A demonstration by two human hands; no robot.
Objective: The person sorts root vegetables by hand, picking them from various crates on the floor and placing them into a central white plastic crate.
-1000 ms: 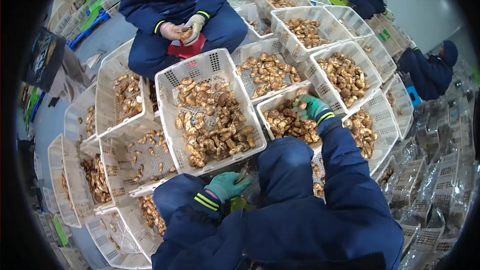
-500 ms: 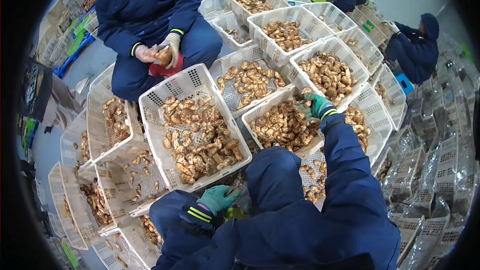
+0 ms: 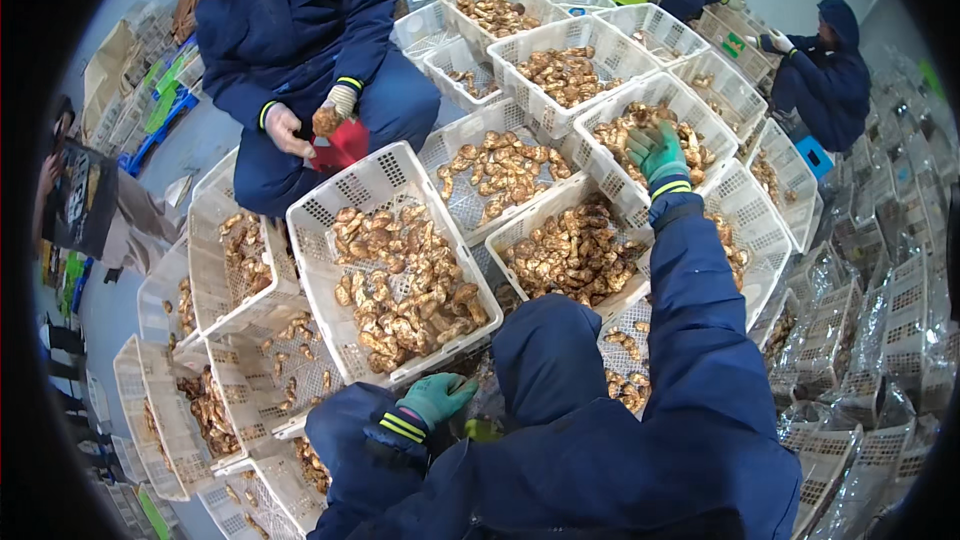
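My right hand [image 3: 657, 152], in a green glove, reaches out over a white crate [image 3: 592, 130] heaped with brown and cream mushrooms [image 3: 690, 145]. Its fingers look spread just above the heap, with nothing visible between them. Down by my lap, my left hand [image 3: 440, 399], also green-gloved, has its fingers closed; a small brownish bit shows at the fingertips, too unclear to name. Nearer me stands a crate [image 3: 497, 240] piled with darker mushrooms [image 3: 575, 255]. In front of my left hand is a big tilted crate [image 3: 300, 202] of mushrooms [image 3: 400, 280].
Many white slatted crates surround me, several holding small mushrooms [image 3: 245, 245]. Opposite sits a person in dark blue [image 3: 300, 30], a mushroom [image 3: 326, 121] in one gloved hand. Two more people [image 3: 825, 80] work at the far right. Plastic-covered crates [image 3: 820, 325] line the right side.
My right hand has moved from the near mushroom crate up to the crate beyond it, and its fingers have spread. My left hand stays put. The person opposite has parted their hands.
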